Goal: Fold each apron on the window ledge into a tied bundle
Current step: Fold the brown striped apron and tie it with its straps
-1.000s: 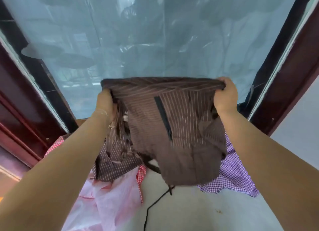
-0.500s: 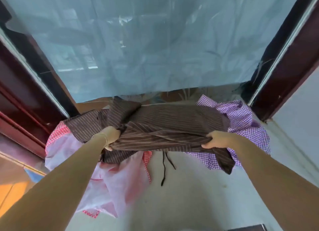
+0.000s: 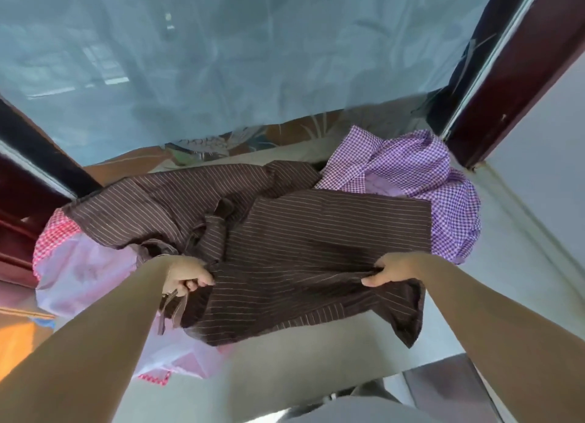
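1. The left hand [image 3: 186, 275] has its fingers curled tight around a bunched edge of the brown striped apron [image 3: 316, 248].
2. The right hand [image 3: 391, 269] pinches the apron's near edge, fingers closed on the cloth.
3. No readable writing shows on any cloth.
4. The brown apron lies spread and crumpled across the window ledge [image 3: 300, 359], overlapping a pink apron [image 3: 82, 274] at left and a purple checked apron [image 3: 421, 172] at right.
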`<action>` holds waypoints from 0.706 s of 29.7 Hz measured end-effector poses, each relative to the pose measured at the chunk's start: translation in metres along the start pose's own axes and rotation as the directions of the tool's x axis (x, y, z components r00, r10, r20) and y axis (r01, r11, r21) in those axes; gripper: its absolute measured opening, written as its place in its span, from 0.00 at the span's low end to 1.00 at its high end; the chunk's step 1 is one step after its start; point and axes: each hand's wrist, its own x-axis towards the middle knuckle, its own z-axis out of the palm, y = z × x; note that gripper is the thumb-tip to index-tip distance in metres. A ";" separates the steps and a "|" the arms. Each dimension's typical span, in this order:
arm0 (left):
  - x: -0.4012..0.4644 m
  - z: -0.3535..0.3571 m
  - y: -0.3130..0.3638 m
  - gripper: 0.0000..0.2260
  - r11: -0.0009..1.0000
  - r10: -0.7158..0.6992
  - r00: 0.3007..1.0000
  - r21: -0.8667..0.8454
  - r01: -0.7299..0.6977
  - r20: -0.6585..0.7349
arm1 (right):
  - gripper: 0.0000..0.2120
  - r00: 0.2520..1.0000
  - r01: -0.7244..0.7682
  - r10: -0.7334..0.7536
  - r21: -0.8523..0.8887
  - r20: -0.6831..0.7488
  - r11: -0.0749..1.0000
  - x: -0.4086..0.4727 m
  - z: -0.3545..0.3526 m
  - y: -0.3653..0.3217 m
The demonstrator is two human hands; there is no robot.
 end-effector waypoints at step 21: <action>0.055 -0.021 0.172 0.17 0.979 0.185 0.555 0.203 -0.029 -0.811 | 0.22 0.765 -0.033 -0.030 -0.085 -0.643 0.996 0.063 -0.095 0.069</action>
